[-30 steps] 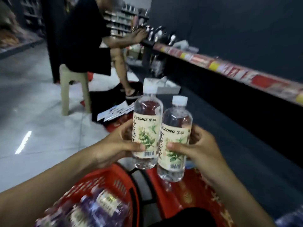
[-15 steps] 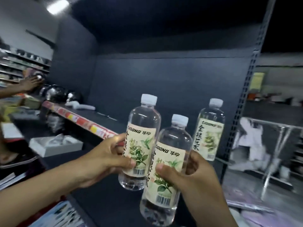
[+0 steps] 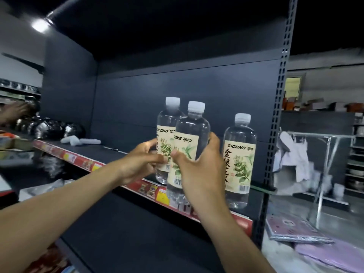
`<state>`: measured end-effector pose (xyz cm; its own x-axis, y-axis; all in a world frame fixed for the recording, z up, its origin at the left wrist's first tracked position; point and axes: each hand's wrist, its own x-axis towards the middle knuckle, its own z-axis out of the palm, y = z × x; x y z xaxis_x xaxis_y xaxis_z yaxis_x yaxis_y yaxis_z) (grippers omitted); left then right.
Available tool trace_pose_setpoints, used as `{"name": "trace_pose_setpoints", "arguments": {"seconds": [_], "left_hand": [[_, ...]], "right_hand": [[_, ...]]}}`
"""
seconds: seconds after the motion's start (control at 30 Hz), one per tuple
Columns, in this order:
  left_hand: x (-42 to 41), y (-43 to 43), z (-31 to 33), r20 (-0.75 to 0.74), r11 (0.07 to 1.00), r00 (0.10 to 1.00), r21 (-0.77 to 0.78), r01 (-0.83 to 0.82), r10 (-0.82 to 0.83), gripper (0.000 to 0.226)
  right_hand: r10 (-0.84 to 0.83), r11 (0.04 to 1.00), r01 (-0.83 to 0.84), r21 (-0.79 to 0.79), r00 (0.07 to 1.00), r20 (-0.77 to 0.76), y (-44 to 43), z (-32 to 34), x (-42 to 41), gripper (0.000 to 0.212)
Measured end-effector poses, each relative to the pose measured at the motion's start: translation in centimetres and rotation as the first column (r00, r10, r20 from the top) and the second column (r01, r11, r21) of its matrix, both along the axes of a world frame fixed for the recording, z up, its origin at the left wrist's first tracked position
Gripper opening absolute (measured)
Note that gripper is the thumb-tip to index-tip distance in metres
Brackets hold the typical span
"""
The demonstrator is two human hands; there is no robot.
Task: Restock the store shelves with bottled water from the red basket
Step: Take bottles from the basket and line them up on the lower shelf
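Note:
My left hand (image 3: 137,163) grips a clear water bottle (image 3: 167,123) with a white cap and a leaf-printed label. My right hand (image 3: 199,170) grips a second, identical bottle (image 3: 192,133), which overlaps the first in front. Both bottles are upright and raised to the level of the dark shelf (image 3: 110,152), above its red price strip. A third bottle (image 3: 239,154) stands on the shelf at the right end, just right of my right hand. The red basket is out of view.
Shiny metal pots (image 3: 51,128) and a white packet (image 3: 78,140) sit at the shelf's left end, where another person's hand (image 3: 13,112) reaches. A perforated upright post (image 3: 275,123) bounds the shelf on the right. A metal rack with white cloth (image 3: 293,154) stands beyond.
My view has swung from the floor and red basket up to the shelf. Both hands have lifted their bottles up and forward, close beside the standing third bottle.

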<state>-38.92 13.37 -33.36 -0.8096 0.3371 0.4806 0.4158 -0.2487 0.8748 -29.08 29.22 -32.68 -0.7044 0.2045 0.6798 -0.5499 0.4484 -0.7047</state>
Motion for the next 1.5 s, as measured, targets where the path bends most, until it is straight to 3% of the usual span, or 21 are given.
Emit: {"name": "trace_pose_setpoints", "arguments": {"seconds": [0.1,0.27,0.53,0.67,0.77,0.87,0.9,0.93,1.0,1.07,1.27,1.5], "left_hand": [[-2.6,0.4,-0.6,0.039,1.000,0.999,-0.002,-0.005,0.005,0.078],[-5.5,0.7,-1.7,0.061,0.998,0.997,-0.025,0.051,-0.049,0.059],[-7.0,0.0,-2.0,0.039,0.996,0.998,-0.077,0.048,-0.045,0.067],[-6.3,0.1,-1.5,0.059,0.987,0.998,-0.161,0.015,-0.005,0.060],[-5.1,0.2,-1.0,0.012,0.973,0.999,-0.228,-0.031,0.034,0.054],[-4.4,0.0,-0.9,-0.060,0.932,0.980,-0.303,-0.200,0.190,0.081],[-4.2,0.0,-0.8,-0.111,0.900,0.964,-0.345,-0.267,0.243,0.082],[-4.0,0.1,-0.8,-0.147,0.876,0.949,-0.367,-0.314,0.279,0.081],[-3.6,0.4,-0.8,-0.157,0.861,0.937,-0.371,-0.348,0.311,0.081],[-3.4,0.6,-0.8,-0.155,0.861,0.934,-0.363,-0.357,0.322,0.083],[-2.4,1.3,-0.7,-0.177,0.837,0.918,-0.379,-0.396,0.354,0.083],[-2.0,2.9,-0.9,-0.191,0.831,0.920,-0.394,-0.392,0.344,0.081]], "right_hand": [[-0.078,0.997,0.078,-0.001,0.997,0.028,-0.4,0.3,-2.9,0.077],[-0.113,0.990,0.109,0.094,0.993,0.040,-0.1,-0.2,-5.1,0.082],[-0.138,0.990,0.132,0.057,0.984,0.112,-0.6,-0.8,-7.1,0.093],[-0.124,0.976,0.105,0.188,0.988,0.088,-1.2,-1.0,-4.6,0.095],[-0.068,0.932,0.069,0.356,0.998,-0.015,0.2,-2.1,0.4,0.078],[-0.224,0.889,0.324,0.324,0.924,-0.309,4.1,-2.4,4.2,0.071],[-0.302,0.884,0.388,0.260,0.900,-0.315,5.6,-2.2,4.6,0.078],[-0.333,0.898,0.379,0.226,0.918,-0.215,7.0,-2.0,4.5,0.089],[-0.259,0.955,0.235,0.180,0.958,0.122,8.4,-1.4,3.7,0.107],[-0.151,0.983,0.111,0.146,0.943,0.296,9.0,-1.4,2.4,0.110],[-0.147,0.982,0.107,0.153,0.950,0.275,9.6,-2.7,-0.3,0.087],[-0.151,0.983,0.119,0.139,0.956,0.252,9.7,-3.1,-0.6,0.088]]}}
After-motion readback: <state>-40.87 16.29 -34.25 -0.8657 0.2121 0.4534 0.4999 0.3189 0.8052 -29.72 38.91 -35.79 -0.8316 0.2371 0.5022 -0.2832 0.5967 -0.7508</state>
